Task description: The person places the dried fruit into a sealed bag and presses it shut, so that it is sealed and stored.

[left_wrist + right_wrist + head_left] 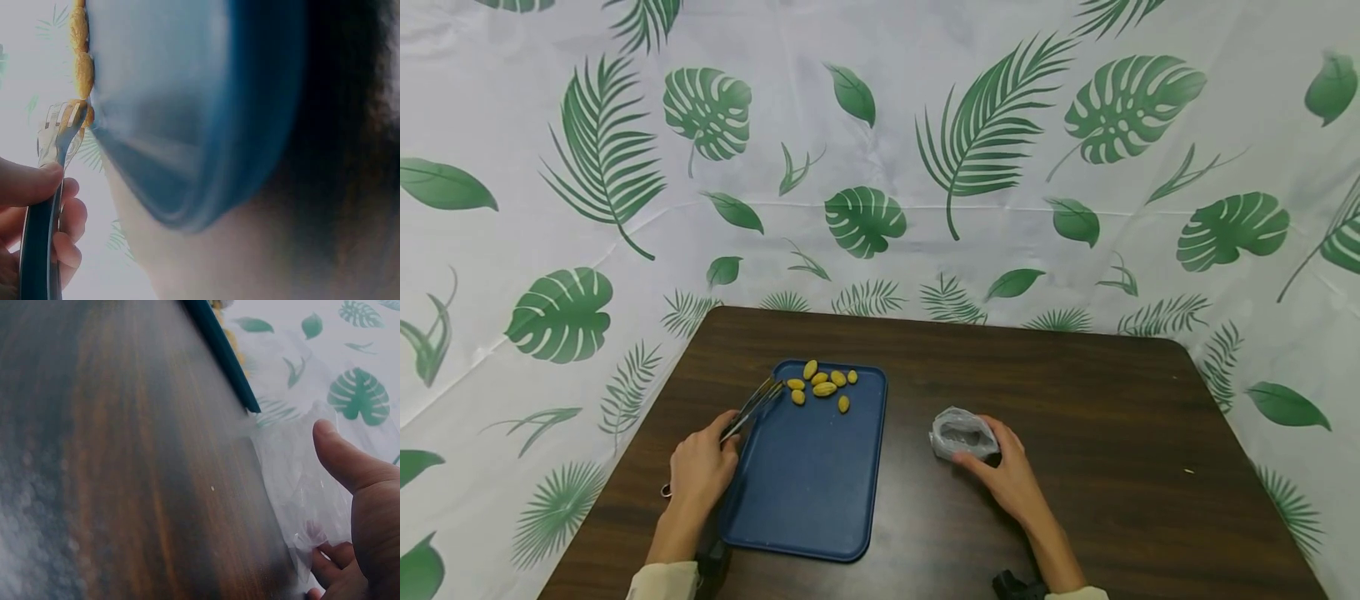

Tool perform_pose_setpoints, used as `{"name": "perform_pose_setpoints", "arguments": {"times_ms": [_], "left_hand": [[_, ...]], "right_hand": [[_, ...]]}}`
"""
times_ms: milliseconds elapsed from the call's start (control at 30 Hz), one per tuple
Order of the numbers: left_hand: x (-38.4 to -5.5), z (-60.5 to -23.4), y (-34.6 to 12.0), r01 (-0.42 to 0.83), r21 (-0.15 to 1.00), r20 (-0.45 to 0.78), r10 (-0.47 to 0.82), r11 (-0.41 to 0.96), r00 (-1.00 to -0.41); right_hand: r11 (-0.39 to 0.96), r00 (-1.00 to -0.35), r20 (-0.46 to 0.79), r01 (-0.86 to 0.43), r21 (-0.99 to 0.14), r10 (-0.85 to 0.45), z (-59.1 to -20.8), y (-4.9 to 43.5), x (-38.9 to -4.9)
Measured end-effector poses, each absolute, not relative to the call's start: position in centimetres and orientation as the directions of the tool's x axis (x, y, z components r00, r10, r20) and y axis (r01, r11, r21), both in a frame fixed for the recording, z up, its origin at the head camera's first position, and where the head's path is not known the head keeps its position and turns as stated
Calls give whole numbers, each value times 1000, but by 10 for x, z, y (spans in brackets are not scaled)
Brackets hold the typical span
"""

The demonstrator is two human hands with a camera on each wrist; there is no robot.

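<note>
"While the left hand (703, 462) sits just beside the blue tray (808, 475), what is it holding?"

"Tongs (42, 234), pinched between the thumb and curled fingers. Their two tined heads stand slightly apart at the tray's far left corner, close by the yellow pieces (824, 389) (whether they touch one, I can't tell)."

"So where do the pieces lie?"

"On the tray, toward its far end. Most are bunched together, and one sits a little nearer the person."

"And the right hand (1009, 479)?"

"Right of the tray, gripping a clear plastic bag (945, 443), thumb at the near side and fingers round the right. The bag's mouth gapes upward."

"Anything inside it?"

"I can't make that out. Nor can I say whether its base meets the dark wooden table (1075, 400)."

"What's beyond?"

"A white sheet (887, 142) printed with green leaves, rising behind the table's far edge."
</note>
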State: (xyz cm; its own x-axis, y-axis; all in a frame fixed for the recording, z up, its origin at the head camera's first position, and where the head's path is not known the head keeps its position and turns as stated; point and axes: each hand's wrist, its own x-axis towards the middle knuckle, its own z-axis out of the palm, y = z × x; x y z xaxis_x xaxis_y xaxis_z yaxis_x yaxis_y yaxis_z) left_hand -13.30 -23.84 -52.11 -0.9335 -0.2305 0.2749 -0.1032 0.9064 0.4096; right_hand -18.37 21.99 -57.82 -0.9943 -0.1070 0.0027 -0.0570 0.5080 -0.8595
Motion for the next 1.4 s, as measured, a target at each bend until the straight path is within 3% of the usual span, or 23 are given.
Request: {"name": "perform_pose_setpoints", "arguments": {"times_ms": [867, 1400], "left_hand": [[-125, -488, -214, -61, 518, 371, -288, 853, -883], [-122, -472, -194, -25, 547, 345, -253, 837, -904]], "right_hand": [[516, -994, 28, -80, -853, -108, -581, 221, -183], [517, -994, 21, -74, -853, -108, -578, 222, -182]]}}
